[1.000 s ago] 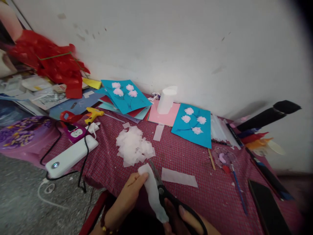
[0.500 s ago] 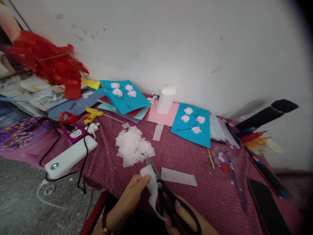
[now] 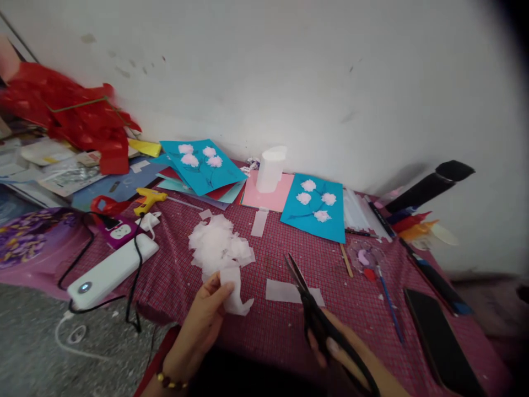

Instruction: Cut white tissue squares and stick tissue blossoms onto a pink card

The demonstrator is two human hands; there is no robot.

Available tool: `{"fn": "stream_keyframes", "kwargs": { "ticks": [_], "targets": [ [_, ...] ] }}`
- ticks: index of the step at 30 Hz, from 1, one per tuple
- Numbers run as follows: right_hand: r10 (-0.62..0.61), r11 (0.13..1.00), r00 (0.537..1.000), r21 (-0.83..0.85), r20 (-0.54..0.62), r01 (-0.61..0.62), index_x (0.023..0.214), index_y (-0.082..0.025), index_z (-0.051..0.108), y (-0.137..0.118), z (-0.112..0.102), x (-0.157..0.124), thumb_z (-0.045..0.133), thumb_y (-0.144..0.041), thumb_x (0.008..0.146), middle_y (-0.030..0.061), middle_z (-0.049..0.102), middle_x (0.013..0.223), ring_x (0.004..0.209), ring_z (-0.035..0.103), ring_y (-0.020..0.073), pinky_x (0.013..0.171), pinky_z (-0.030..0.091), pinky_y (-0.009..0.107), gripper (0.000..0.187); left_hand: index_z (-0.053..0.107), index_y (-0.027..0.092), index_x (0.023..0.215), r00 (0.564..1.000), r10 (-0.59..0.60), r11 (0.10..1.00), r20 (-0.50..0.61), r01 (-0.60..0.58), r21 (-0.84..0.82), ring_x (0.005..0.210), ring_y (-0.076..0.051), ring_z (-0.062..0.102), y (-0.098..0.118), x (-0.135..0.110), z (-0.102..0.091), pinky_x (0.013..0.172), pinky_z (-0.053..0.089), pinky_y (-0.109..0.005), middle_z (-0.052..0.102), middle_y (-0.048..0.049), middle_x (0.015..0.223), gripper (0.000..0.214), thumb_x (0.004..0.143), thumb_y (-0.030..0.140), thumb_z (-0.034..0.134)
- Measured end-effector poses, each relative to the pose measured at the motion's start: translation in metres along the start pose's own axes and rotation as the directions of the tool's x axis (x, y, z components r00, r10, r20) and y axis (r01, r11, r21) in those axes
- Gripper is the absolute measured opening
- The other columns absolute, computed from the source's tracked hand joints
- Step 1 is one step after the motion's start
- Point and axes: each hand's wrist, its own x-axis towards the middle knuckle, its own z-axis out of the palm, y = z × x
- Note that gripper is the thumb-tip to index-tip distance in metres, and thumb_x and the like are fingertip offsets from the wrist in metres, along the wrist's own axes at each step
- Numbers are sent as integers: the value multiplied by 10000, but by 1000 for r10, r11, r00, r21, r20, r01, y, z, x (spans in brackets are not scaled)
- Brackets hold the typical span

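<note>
Left hand (image 3: 202, 320) is pinched on a white tissue piece (image 3: 235, 292) just beside the tissue pile (image 3: 217, 245), while the right hand (image 3: 339, 353) grips black scissors (image 3: 314, 309), blades parted, over the worktop (image 3: 289, 331).

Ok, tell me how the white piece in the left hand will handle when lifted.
Probably floppy: the piece droops and curls from the left hand. Likely very light and thin, like the fluffy pile behind it. It may tear easily, being so thin.

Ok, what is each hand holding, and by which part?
The left hand pinches a white tissue piece by its top left edge. The right hand grips the black scissors by their handles.
</note>
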Motion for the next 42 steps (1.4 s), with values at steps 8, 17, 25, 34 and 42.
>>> {"fn": "stream_keyframes", "kwargs": {
  "ticks": [8, 17, 25, 34, 42],
  "targets": [
    [-195, 771, 837, -607, -512, -192, 1271, -203, 450, 30, -53, -11, 519, -308, 787, 113, 560, 1238, 1139, 536, 265, 999, 393, 460, 499, 583, 151, 748, 1000, -30, 992, 9, 29, 119, 389, -39, 441, -5, -3, 2, 412, 401, -153, 552, 69, 522, 226, 649, 253, 758],
    [-409, 501, 794, -838, -451, -218, 1195, -170, 526, 49, -69, 9, 503, -270, 805, 108, 610, 1055, 982, 577, 260, 890, 456, 437, 404, 578, 178, 885, 998, -67, 955, -17, 70, 289, 453, -51, 482, -5, -9, 8, 437, 386, -146, 587, 59, 611, 305, 694, 371, 717],
    [-465, 642, 763, -764, -450, -60, 1077, -206, 573, 29, -45, 2, 505, -273, 847, 93, 594, 1055, 1006, 548, 248, 900, 430, 425, 249, 629, 167, 980, 997, 20, 793, 81, -65, 606, 580, -99, 497, -15, -17, 7, 515, 390, -180, 605, 10, 680, 315, 831, 429, 536],
    [-527, 805, 811, -454, -253, 381, 1099, -240, 538, -27, 44, 38, 561, -163, 817, 50, 579, 1041, 993, 541, 186, 871, 437, 344, 293, 671, 191, 945, 904, 191, 408, 382, -427, 807, 686, -156, 578, -15, -22, 22, 630, 432, -229, 663, -21, 767, 258, 858, 328, 471],
    [-565, 774, 803, -459, -188, 437, 826, -222, 582, -25, 54, 58, 550, -95, 798, 48, 550, 1038, 995, 535, 184, 836, 449, 326, 134, 668, 218, 1050, 950, 171, 600, 262, -312, 737, 759, -184, 594, -18, -24, 31, 685, 452, -243, 680, -43, 813, 277, 792, 279, 586]
  ]
}}
